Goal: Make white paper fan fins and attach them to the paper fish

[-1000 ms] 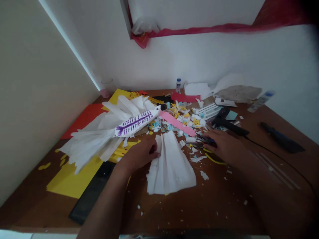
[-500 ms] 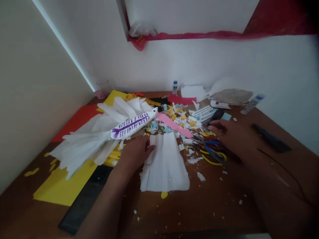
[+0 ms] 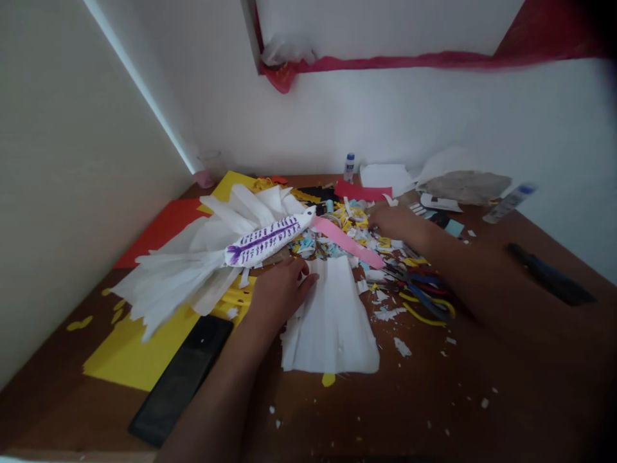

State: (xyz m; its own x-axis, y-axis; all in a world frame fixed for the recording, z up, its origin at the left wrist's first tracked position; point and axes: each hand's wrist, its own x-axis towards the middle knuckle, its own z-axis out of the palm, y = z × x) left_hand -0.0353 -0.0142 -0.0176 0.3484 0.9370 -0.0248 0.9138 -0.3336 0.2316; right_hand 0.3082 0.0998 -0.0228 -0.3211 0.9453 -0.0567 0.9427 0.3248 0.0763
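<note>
My left hand [image 3: 279, 289] rests on the left edge of a pleated white paper fan [image 3: 332, 318] lying flat on the brown table [image 3: 434, 399]. To its left lies a white paper bird [image 3: 265, 239] with purple marks and fringed white wings. My right hand [image 3: 393, 222] reaches into the heap of coloured paper scraps [image 3: 351, 228] behind a pink strip [image 3: 347, 239]; I cannot tell whether its fingers hold anything. Several pairs of scissors [image 3: 424, 292] with red, blue and yellow handles lie under my right forearm.
Yellow paper [image 3: 125, 354] and red paper [image 3: 159, 228] lie at the left, with a black flat object [image 3: 183, 376] near the front. A small glue bottle [image 3: 349, 166], crumpled white paper [image 3: 463, 183], another bottle [image 3: 511, 200] and a dark tool [image 3: 549, 273] stand along the back and right.
My right hand has left the scissors and moved back and left into the scrap heap. My left hand stays on the fan's edge.
</note>
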